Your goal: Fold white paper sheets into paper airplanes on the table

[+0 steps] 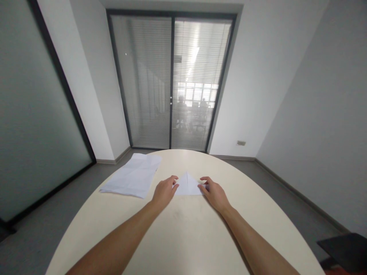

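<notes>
A white sheet of paper (187, 185), folded into a triangle with a crease down its middle, lies on the table in front of me. Its peak points away from me and its long edge faces me. At the left corner, my left hand (165, 190) has its thumb on the paper and its fingers curled round it. My right hand (215, 194) holds the opposite corner, thumb on top and fingers bent behind. The tips of some fingers are hidden.
A stack of creased white paper sheets (134, 175) lies at the left of the round, cream table (183, 240). Beyond the table stands a glazed door with blinds (143, 84). A dark chair (344, 250) is at the lower right.
</notes>
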`<control>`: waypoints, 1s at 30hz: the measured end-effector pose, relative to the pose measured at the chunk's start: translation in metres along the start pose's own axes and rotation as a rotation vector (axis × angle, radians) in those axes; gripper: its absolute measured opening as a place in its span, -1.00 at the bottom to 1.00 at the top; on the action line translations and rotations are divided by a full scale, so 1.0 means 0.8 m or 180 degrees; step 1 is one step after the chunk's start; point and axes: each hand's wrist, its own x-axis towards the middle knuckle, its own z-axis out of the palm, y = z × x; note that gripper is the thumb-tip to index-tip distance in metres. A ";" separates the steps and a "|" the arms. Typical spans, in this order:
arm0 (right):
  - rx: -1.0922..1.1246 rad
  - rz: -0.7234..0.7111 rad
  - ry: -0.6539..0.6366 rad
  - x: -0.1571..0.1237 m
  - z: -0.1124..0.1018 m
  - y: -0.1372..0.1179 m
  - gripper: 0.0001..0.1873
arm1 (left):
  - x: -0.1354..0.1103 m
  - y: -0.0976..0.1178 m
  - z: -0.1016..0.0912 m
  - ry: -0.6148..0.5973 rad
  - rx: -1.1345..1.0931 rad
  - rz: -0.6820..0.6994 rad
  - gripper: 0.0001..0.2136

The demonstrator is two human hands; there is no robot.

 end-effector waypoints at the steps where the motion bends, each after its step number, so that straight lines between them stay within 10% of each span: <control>1: -0.0010 -0.0008 0.0008 0.000 0.000 0.000 -0.68 | 0.000 0.000 0.000 -0.0029 0.0002 0.0043 -0.78; 18: -0.0040 -0.0347 -0.0010 0.001 -0.005 -0.005 -0.77 | 0.005 -0.007 0.005 -0.0460 -0.0009 0.1195 -0.56; 30: 0.0071 -0.0078 0.0208 -0.001 0.002 -0.001 -0.59 | -0.007 0.003 -0.002 -0.0416 0.0364 0.1213 -0.66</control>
